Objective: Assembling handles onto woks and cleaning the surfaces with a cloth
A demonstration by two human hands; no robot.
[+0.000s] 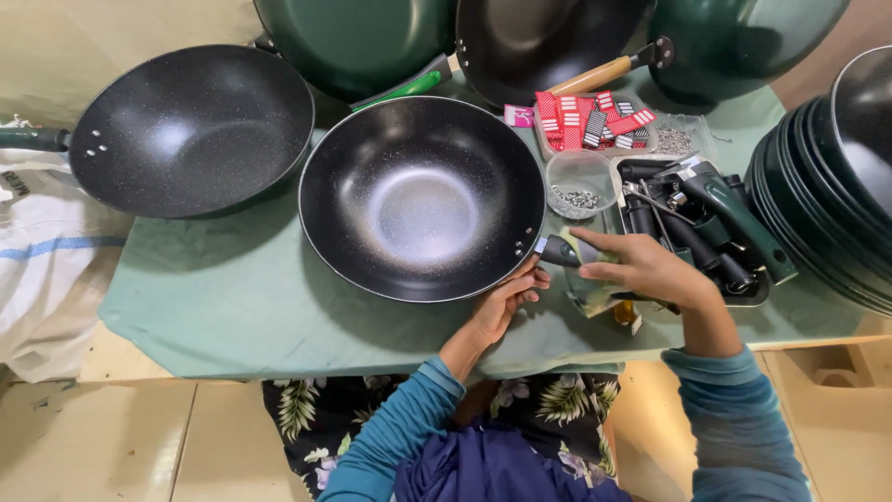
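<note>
Black speckled wok (423, 198) sits mid-table on the green cloth (232, 297). Left hand (502, 307) at the wok's 5 o'clock rim, fingers curled round the edge, steadying it. Right hand (641, 270) just beside it at 4 o'clock, closed loosely on a dark handle piece (560, 251) wrapped in clear plastic, its end touching the rim by the two rivet holes. Progress, judged: handle is lined up at the rim but no screw shows in place, so fastening looks not yet done. Clear cup of small metal fasteners (578, 197) at the wok's 3 o'clock, tray of dark handles (692, 228) further right, red tags (595, 119) at 1 o'clock. Handled pan (190, 130) at 9 o'clock looks finished; stack of bare pans (832, 181) at far right.
</note>
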